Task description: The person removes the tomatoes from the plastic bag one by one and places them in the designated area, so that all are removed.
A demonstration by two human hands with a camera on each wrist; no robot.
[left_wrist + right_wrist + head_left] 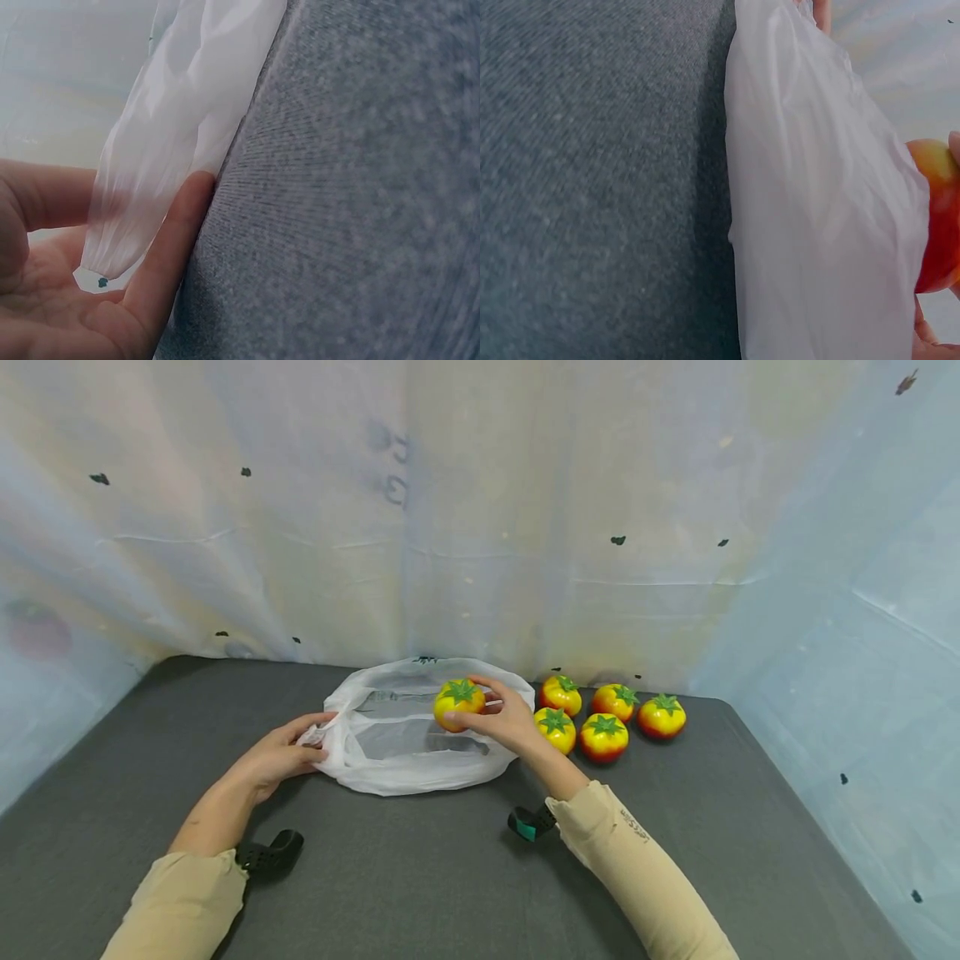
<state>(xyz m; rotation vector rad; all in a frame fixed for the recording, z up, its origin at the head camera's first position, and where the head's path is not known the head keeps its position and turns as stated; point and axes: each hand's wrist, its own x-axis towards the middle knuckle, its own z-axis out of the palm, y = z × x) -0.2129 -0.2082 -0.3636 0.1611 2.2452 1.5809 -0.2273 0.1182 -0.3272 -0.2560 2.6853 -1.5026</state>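
Note:
A white plastic bag [435, 785] lies spread on the dark surface with its mouth open upward. At the bag's left end my left hand [281, 753] holds the gathered plastic; in the left wrist view the bag's tip [124, 232] sits between thumb and fingers. Over the mouth, my right hand [510, 718] grips a yellow-and-red tomato [457, 703] with a green star-shaped top. From the right wrist, the same tomato [939, 225] shows partly behind the bag's white side [817, 195], and most of that hand is out of frame.
Several more tomatoes [604, 738] stand grouped right of the bag, the nearest close to its edge. Behind the dark grey table [420, 877] hangs a pale plastic sheet [480, 527], which also closes off both sides. Black bands [272, 853] sit at both wrists.

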